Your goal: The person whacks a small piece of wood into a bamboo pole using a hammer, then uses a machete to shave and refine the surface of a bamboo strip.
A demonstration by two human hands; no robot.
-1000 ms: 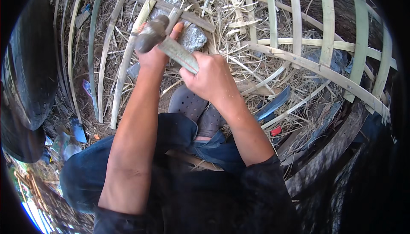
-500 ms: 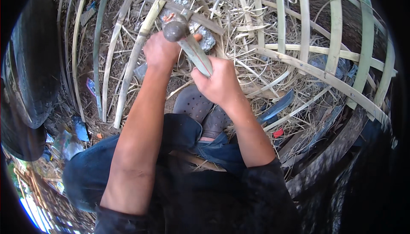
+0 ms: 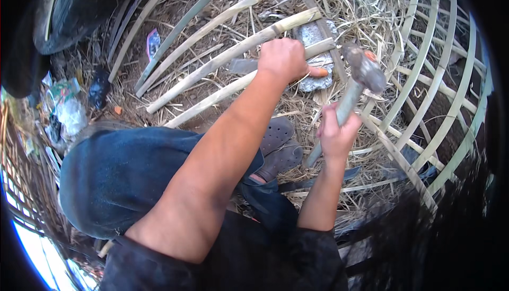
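Note:
My left hand (image 3: 283,60) is closed over a pale bamboo slat (image 3: 217,96), near its far end, with the thumb stretched out to the right. That end rests across a darker cross strip (image 3: 324,28), above a grey stone-like block (image 3: 316,82). My right hand (image 3: 338,132) grips the handle of a hammer (image 3: 365,70). The hammer's head is raised to the right of the slat's end, apart from it. Another bamboo slat (image 3: 238,52) lies just beyond my left hand, also reaching the cross strip.
Woven bamboo lattice (image 3: 424,94) spreads on the right. Straw-like shavings (image 3: 366,4) litter the ground. A dark tyre-like object (image 3: 79,10) stands at upper left, with plastic litter (image 3: 70,113) below it. My shoes (image 3: 281,155) are close under the hands.
The view has turned, shifting the scene. The hammer head, earlier over my left hand, is now off to its right. The slat in my left hand now shows on both sides of it.

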